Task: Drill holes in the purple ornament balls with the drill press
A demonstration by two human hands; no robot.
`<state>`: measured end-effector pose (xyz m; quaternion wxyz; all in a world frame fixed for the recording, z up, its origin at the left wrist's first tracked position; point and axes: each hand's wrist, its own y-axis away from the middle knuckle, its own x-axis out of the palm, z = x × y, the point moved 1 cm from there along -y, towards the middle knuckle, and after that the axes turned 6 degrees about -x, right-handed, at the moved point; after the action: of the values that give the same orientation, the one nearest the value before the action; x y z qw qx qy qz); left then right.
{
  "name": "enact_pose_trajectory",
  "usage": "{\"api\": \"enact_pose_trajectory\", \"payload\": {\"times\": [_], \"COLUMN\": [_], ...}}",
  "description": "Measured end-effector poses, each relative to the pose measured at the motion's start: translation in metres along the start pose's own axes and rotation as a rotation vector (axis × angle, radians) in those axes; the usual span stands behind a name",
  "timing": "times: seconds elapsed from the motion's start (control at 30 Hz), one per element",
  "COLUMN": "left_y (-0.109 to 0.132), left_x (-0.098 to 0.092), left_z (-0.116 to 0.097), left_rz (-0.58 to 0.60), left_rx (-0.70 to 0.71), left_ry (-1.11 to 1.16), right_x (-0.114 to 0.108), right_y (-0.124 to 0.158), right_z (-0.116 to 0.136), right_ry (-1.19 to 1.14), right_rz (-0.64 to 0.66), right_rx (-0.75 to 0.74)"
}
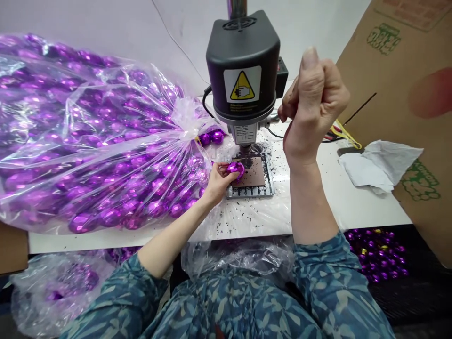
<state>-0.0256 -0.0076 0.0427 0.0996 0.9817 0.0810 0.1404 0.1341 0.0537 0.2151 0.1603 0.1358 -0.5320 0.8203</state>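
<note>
A shiny purple faceted ball [236,169] is pinched between the thumb and fingers of my left hand [219,182]. The hand holds it over the left part of a brown board [256,174], which lies on the slotted metal base [270,188] of a small drill press [243,66]. Right of the motor head, my right hand [312,103] is raised and closed round the press's lever, most of which the hand hides. A short metal piece of the lever shows between the press and my fingers. The tool tip under the head is hard to make out.
A big clear bag [88,136] of purple balls fills the left of the white table [367,212]. Dark shavings lie around the base. Crumpled white paper [377,165] and a cardboard box [406,61] are at right. Loose purple balls [379,254] lie below the table at right.
</note>
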Motion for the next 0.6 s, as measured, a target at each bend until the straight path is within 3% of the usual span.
{"api": "enact_pose_trajectory", "payload": {"times": [0.1,0.4,0.6], "left_y": [-0.011,-0.035,-0.034], "left_x": [0.002,0.003,0.004], "left_z": [0.01,0.03,0.036], "left_rz": [-0.006,0.145,0.255], "left_rx": [0.094,0.196,0.317], "left_ry": [-0.037,-0.163,-0.244], "right_x": [-0.001,0.0,0.001], "right_y": [0.001,0.0,0.001], "right_z": [0.001,0.006,0.012], "right_ry": [0.016,-0.021,0.081], "right_rz": [0.021,0.012,0.021], "right_rx": [0.005,-0.026,0.013]}}
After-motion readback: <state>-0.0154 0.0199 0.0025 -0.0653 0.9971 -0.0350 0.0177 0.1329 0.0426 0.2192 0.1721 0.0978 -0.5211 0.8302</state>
